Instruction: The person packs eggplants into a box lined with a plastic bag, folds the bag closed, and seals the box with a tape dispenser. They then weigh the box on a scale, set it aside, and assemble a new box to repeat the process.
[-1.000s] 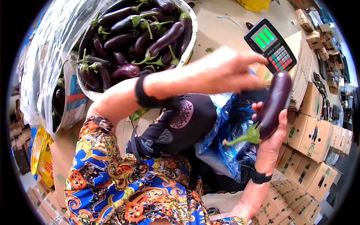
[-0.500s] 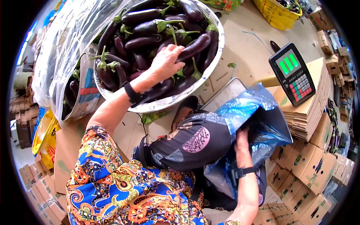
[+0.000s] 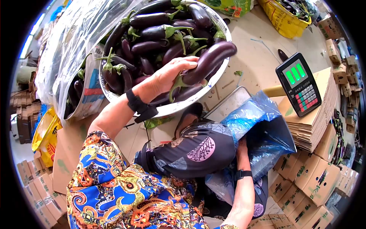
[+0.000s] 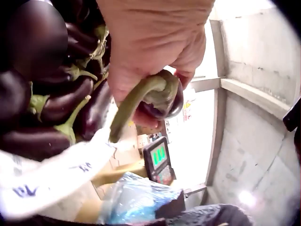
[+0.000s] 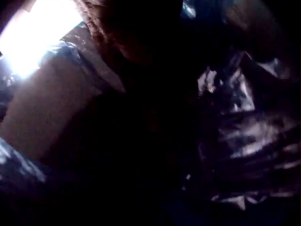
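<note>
My left hand (image 3: 173,72) grips a dark purple eggplant (image 3: 215,61) near its stem end, over the near right part of a round white tub (image 3: 167,111). In the left wrist view, its green stem (image 4: 129,106) curves out beside the fingers, toward the camera. Other eggplants (image 3: 152,33) fill the tub, stems pointing various ways. Down by the person's knees, my right hand (image 3: 242,146) reaches into a blue plastic bag (image 3: 248,120) lined around a dark opening. The fingers are hidden inside; the right wrist view is mostly dark, with shiny plastic around the hand.
A scale display (image 3: 299,84) with green digits stands beside stacked flat cardboard (image 3: 314,118) at right. Printed cartons (image 3: 314,171) are piled below it. Clear plastic (image 3: 72,49) drapes over a sack of eggplants left of the tub. A yellow bag (image 3: 288,19) stands farther back.
One second ago the right hand held an eggplant up by the display; then it went down into the blue bag. The left hand moved back to the tub and lifted an eggplant there.
</note>
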Available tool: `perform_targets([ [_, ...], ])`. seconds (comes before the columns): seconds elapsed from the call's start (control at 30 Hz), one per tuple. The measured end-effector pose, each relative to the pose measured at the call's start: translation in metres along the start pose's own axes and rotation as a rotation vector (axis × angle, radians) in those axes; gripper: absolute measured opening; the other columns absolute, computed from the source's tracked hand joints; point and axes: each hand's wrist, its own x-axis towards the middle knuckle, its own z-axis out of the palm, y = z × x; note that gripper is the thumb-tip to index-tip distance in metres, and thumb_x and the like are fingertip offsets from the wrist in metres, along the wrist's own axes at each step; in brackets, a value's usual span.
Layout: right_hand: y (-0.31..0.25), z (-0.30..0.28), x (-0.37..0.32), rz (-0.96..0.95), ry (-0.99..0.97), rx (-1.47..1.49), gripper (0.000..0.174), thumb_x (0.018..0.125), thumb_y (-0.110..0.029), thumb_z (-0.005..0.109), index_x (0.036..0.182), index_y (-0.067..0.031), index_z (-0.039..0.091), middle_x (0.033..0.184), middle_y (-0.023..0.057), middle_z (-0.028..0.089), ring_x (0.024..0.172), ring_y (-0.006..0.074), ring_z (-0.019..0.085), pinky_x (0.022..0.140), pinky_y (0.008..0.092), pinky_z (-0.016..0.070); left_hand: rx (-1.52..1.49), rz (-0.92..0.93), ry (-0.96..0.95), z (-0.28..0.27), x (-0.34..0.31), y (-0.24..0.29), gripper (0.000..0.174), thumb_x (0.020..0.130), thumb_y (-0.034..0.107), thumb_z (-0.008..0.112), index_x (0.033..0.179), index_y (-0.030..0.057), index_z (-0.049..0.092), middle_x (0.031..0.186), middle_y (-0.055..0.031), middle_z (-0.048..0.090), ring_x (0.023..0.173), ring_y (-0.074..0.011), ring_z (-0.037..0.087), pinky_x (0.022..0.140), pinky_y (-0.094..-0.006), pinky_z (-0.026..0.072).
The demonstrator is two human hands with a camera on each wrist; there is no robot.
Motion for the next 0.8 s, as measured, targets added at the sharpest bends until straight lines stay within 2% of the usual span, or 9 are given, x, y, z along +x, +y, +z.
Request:
perform_targets([
  [0.2,-0.102,-0.061,-0.043,-0.066,0.011,-0.188,0.038,0.092,-0.029,0.061,0.112,0.0025,0.067,0.104,0.0224,0.071,0.098,0.037,0.068,0.086,0.0408,0.0512,-0.128,-0.065,-0.035,0.047,-0.024,0.011,0.051,0.097,0.034,0.056,0.132,-0.0028,0.048,0.1,-0.0125,0.065,0.076,-0.0163,0.066,0.063,-0.0271,0.0532],
  [0.27,-0.153,-0.079,-0.08,-0.072,0.032,0.209,0.026,0.097,-0.02,0.06,0.112,-0.0006,0.068,0.092,0.0052,0.072,0.081,0.0107,0.065,0.072,0.0265,0.051,-0.166,-0.097,-0.076,0.055,-0.024,0.006,0.054,0.097,0.034,0.058,0.136,-0.0019,0.047,0.106,-0.012,0.064,0.078,-0.0163,0.066,0.067,-0.0275,0.0548],
  [0.33,-0.2,-0.092,-0.112,-0.222,0.032,0.412,0.026,0.099,-0.024,0.061,0.114,-0.0029,0.067,0.095,0.0045,0.071,0.082,0.0087,0.063,0.074,0.0241,0.0494,-0.086,-0.112,-0.064,0.092,-0.022,0.024,0.067,0.095,0.035,0.06,0.146,-0.0021,0.039,0.123,-0.014,0.06,0.102,-0.0169,0.063,0.084,-0.0301,0.0551],
  [0.4,-0.24,-0.094,-0.136,-0.405,-0.055,0.763,0.055,0.098,-0.039,0.06,0.137,-0.0014,0.049,0.121,0.0104,0.064,0.109,0.0178,0.061,0.095,0.0312,0.0461,0.279,-0.017,-0.254,0.124,-0.014,0.04,0.069,0.094,0.035,0.063,0.146,-0.0013,0.038,0.123,-0.0131,0.06,0.112,-0.0177,0.057,0.099,-0.0322,0.0451],
  [0.47,-0.266,-0.089,-0.147,-0.526,-0.081,1.011,0.054,0.101,-0.039,0.053,0.14,-0.0025,0.047,0.134,0.014,0.058,0.124,0.0225,0.055,0.108,0.0384,0.0394,0.423,0.333,-0.574,0.159,0.008,0.021,0.072,0.091,0.036,0.066,0.144,-0.0028,0.037,0.122,-0.0185,0.056,0.108,-0.0261,0.058,0.094,-0.037,0.0467],
  [0.53,-0.279,-0.101,-0.159,-0.346,0.036,1.159,0.051,0.102,-0.037,0.051,0.139,-0.002,0.048,0.133,0.0153,0.058,0.125,0.0249,0.054,0.111,0.0418,0.0371,0.663,0.804,-0.286,0.199,-0.007,0.006,0.072,0.087,0.031,0.07,0.137,-0.0073,0.037,0.113,-0.0253,0.056,0.103,-0.0411,0.059,0.09,-0.0448,0.0487],
  [0.63,-0.257,-0.126,-0.167,-0.333,0.079,0.975,0.046,0.1,-0.032,0.057,0.134,-0.002,0.05,0.111,0.0112,0.064,0.1,0.0199,0.062,0.092,0.0372,0.0511,0.66,0.564,-0.514,0.182,-0.013,0.016,0.049,0.088,0.022,0.069,0.129,-0.0015,0.053,0.098,-0.0207,0.064,0.092,-0.0403,0.063,0.08,-0.0453,0.0518],
  [0.7,-0.244,-0.129,-0.175,-0.179,0.141,0.842,0.045,0.094,-0.023,0.067,0.129,-0.0009,0.048,0.096,0.0091,0.06,0.08,0.0161,0.062,0.07,0.0329,0.0569,0.625,0.321,-0.414,0.149,-0.017,0.02,0.031,0.092,0.019,0.066,0.116,-0.0016,0.065,0.096,-0.0184,0.07,0.087,-0.0292,0.07,0.078,-0.0361,0.0556],
  [0.8,-0.191,-0.126,-0.168,0.053,-0.031,0.796,0.041,0.095,-0.023,0.066,0.126,-0.0041,0.047,0.096,0.0092,0.061,0.08,0.0159,0.063,0.07,0.0317,0.0563,0.776,0.17,-0.13,0.073,-0.021,0.004,0.031,0.095,0.017,0.063,0.12,-0.0026,0.065,0.106,-0.0153,0.072,0.093,-0.0179,0.069,0.084,-0.0314,0.0548],
])
